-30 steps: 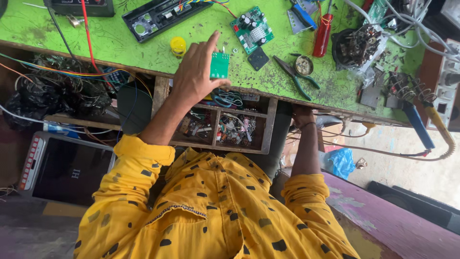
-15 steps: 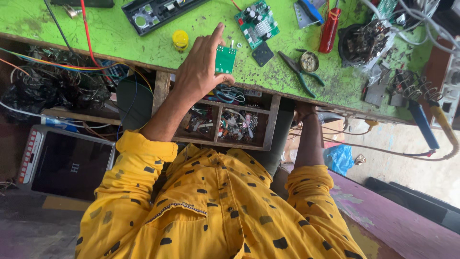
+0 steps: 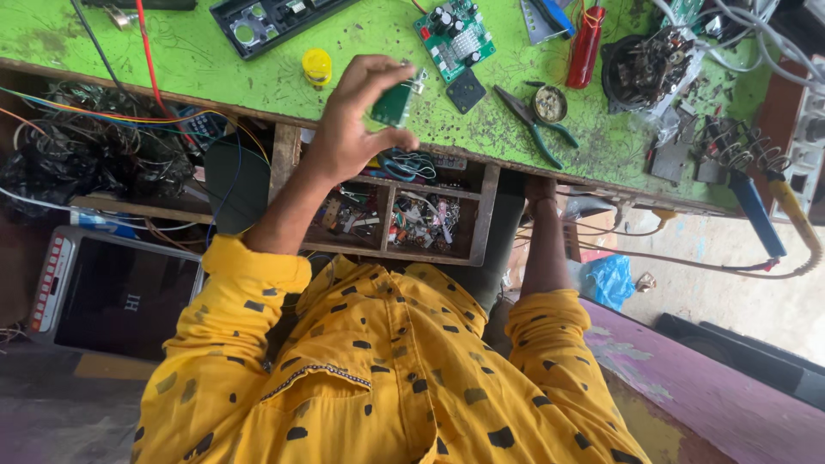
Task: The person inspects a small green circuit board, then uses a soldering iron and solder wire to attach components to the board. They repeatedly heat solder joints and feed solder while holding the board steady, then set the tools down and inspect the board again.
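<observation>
My left hand [image 3: 348,129] is raised over the front edge of the green workbench [image 3: 215,64]. Its fingers and thumb pinch a small green circuit board [image 3: 393,105] with a metal part at its top end. Just beyond it on the bench lie a larger green circuit board [image 3: 454,36] with capacitors and a black square piece [image 3: 466,90]. My right hand [image 3: 540,187] reaches up to the underside of the bench edge. Its fingers are hidden there, so I cannot tell what it holds.
An open wooden drawer [image 3: 404,219] of small parts sits below my left hand. The bench holds green-handled pliers [image 3: 533,116], a yellow cap [image 3: 316,66], a red tube [image 3: 587,43] and a black panel [image 3: 275,17]. A soldering iron [image 3: 795,215] hangs right; tangled wires [image 3: 86,155] hang left.
My left hand has curled its fingers, which were spread, over the small green board and tilted it. My right arm has stayed at the bench edge.
</observation>
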`<state>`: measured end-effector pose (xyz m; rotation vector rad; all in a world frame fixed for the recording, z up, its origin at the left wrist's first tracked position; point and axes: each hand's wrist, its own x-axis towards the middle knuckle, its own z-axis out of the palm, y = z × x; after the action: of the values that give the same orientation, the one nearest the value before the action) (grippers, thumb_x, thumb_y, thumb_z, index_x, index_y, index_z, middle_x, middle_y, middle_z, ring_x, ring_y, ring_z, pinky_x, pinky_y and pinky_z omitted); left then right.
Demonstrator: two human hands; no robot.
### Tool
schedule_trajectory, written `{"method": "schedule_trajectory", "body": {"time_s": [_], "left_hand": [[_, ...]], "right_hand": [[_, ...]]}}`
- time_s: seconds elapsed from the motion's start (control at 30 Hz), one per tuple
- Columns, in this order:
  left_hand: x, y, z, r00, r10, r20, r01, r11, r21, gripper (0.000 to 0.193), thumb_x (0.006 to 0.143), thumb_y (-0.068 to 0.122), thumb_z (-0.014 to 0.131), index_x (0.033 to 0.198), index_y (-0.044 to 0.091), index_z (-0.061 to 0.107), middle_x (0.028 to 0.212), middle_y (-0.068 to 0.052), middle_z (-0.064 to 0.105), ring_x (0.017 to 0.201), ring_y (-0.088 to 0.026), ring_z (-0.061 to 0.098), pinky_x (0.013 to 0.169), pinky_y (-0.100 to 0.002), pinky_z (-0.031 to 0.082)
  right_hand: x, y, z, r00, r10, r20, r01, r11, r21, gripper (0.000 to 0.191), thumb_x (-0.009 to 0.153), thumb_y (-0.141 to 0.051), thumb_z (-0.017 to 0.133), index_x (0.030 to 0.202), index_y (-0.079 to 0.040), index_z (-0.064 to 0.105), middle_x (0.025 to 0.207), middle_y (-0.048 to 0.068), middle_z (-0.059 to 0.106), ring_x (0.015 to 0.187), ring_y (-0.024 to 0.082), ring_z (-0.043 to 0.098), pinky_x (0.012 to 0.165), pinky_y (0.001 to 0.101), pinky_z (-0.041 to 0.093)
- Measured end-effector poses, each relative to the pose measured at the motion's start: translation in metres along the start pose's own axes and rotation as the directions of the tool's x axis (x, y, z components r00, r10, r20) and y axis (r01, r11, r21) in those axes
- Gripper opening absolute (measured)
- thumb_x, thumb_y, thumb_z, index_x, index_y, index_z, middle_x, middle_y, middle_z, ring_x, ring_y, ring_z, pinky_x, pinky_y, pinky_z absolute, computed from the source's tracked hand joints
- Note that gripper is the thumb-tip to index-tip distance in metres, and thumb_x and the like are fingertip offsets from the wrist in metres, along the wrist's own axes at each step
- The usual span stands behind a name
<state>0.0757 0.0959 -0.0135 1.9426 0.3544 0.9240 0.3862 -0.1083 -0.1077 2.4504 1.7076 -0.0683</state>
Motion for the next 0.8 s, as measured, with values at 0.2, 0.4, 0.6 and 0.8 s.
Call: {"method": "schedule_trajectory", "body": {"time_s": [0.2,0.4,0.6,0.8], "left_hand": [[-0.019,0.018,0.012,0.964,-0.104,0.246,0.264,0.230,-0.937,0.078,0.085,0.045,0.088,0.143,0.007,0.051,0.139,-0.014,0.062,0.117,-0.026,0.070,0.095,-0.035,0.062],[-0.028,0.038,0.009,0.949,-0.068,0.307,0.315,0.224,-0.922,0.084,0.081,0.052,0.087,0.144,0.011,0.048,0.142,-0.011,0.060,0.121,-0.024,0.069,0.106,-0.037,0.062],[-0.026,0.049,0.003,0.939,-0.042,0.342,0.339,0.292,-0.894,0.090,0.078,0.056,0.087,0.145,0.009,0.050,0.139,-0.013,0.063,0.119,-0.024,0.072,0.103,-0.038,0.064],[-0.027,0.056,0.000,0.925,-0.058,0.374,0.376,0.251,-0.892,0.092,0.076,0.056,0.089,0.144,0.009,0.049,0.138,-0.013,0.063,0.119,-0.025,0.072,0.102,-0.038,0.064]], "right_hand": [[-0.005,-0.028,-0.035,0.906,0.337,0.255,-0.324,0.941,-0.094,0.048,0.099,-0.035,0.054,0.141,-0.013,0.061,0.145,0.014,0.062,0.135,0.034,0.057,0.113,0.0446,0.046],[-0.011,-0.002,-0.021,0.963,-0.019,0.268,0.031,0.999,-0.041,0.071,0.074,-0.029,0.064,0.142,-0.008,0.057,0.145,0.016,0.056,0.134,0.034,0.050,0.110,0.0445,0.040],[0.002,-0.002,0.008,0.931,0.266,0.251,-0.276,0.961,0.005,0.069,0.077,-0.028,0.063,0.143,-0.008,0.056,0.147,0.016,0.055,0.136,0.033,0.049,0.112,0.0438,0.039],[-0.012,0.005,0.004,0.956,0.163,0.244,-0.176,0.984,0.030,0.068,0.080,-0.028,0.061,0.144,-0.008,0.055,0.149,0.016,0.053,0.138,0.033,0.047,0.114,0.0431,0.038]]}}
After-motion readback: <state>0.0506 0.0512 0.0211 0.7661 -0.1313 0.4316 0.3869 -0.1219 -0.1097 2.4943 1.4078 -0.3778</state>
